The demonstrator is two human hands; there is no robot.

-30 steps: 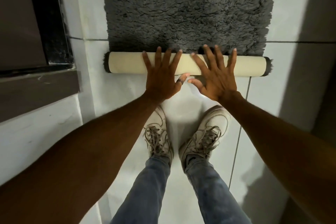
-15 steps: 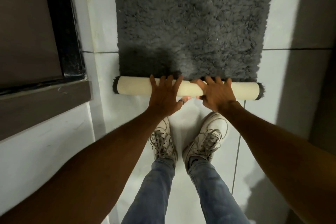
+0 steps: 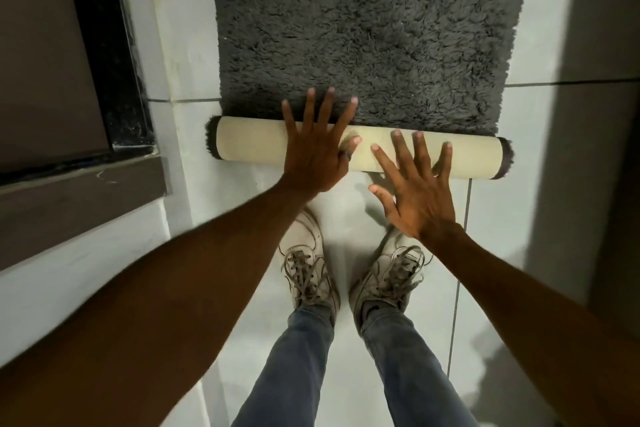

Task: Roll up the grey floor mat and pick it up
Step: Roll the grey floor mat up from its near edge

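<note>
So the grey floor mat (image 3: 374,28) is lying on the white tile floor (image 3: 554,156) in front of your sneakers (image 3: 308,274), with its near end rolled into a cream-backed tube (image 3: 249,144). Your left hand (image 3: 317,156) is flat on the roll, fingers splayed past its far edge. Your right hand (image 3: 415,191) is spread wide too, fingertips over the roll, palm nearer you. Neither grip is holding anything.

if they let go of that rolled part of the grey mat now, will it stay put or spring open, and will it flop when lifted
The rolled part is a tight tube with cream backing outward, so it probably rolls easily and may loosen once the left hand and right hand lift off. The flat grey mat looks soft and shaggy, so it would likely sag if lifted by one end.
</note>
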